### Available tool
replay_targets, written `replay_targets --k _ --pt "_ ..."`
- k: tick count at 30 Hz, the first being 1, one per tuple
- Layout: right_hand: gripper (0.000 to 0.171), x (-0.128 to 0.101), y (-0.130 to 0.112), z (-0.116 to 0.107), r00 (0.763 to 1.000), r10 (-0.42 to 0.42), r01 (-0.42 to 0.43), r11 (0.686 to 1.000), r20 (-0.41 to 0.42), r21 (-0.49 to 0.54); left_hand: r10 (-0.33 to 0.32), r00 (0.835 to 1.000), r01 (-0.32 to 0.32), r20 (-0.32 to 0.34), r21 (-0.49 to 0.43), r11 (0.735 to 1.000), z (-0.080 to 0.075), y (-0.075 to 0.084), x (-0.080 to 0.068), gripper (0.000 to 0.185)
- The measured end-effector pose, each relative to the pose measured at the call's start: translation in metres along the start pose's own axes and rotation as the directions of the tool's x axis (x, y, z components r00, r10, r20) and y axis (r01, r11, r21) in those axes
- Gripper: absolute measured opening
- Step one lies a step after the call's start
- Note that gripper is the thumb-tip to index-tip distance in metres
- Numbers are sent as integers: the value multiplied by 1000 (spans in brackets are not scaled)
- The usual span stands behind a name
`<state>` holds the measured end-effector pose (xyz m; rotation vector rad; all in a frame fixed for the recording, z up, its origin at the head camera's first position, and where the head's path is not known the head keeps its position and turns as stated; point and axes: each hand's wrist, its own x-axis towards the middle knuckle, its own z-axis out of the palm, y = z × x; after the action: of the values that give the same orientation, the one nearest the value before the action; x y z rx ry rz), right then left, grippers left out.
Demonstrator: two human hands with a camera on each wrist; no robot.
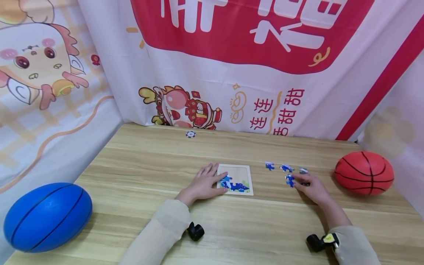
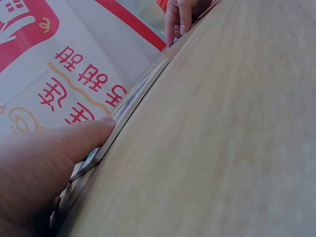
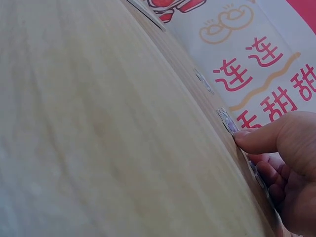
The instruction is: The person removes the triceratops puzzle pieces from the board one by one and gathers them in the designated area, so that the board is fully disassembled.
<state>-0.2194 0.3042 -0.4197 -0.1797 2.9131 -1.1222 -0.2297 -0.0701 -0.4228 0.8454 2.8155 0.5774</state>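
Observation:
A puzzle board point(image 1: 234, 166) with a pale frame lies flat on the table, with blue dinosaur pieces point(image 1: 236, 186) set along its lower part. My left hand point(image 1: 206, 183) rests on the board's left side with fingers spread, its straight thumb point(image 2: 89, 136) on the near edge. To the right of the board, my right hand point(image 1: 311, 188) pinches a blue puzzle piece point(image 1: 289, 180) by its right edge, between thumb and forefinger, low at the tabletop. Loose pieces lie around it: one point(image 1: 269, 166) to the left, another point(image 1: 286, 168) just behind, and a greyish one point(image 1: 303, 170) beyond the fingers.
At the far right sits a red ball point(image 1: 364, 173) with black lines; a blue oval ball point(image 1: 48, 217) is at the left. A small round chip-like disc point(image 1: 190, 134) lies near the table's back edge. Printed cloth point(image 1: 232, 84) hangs behind the wooden table point(image 1: 258, 228).

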Motion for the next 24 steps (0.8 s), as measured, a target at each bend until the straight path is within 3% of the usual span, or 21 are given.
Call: replay_targets --k 10,15,20,24 --pt "43 1 -14 -8 1000 20 -21 999 21 47 -3 1000 3 1 10 1000 1 0 0 64" --pt "48 3 -32 -9 999 54 -54 993 2 105 -4 1000 4 1 -3 1000 1 0 0 64" --pt "47 10 -56 3 998 -32 41 983 -56 181 -3 1000 3 -12 -18 1000 0 0 1 64" --pt "43 18 -75 18 993 -101 111 970 -55 217 2 999 -3 -32 -56 998 0 -2 1 65"
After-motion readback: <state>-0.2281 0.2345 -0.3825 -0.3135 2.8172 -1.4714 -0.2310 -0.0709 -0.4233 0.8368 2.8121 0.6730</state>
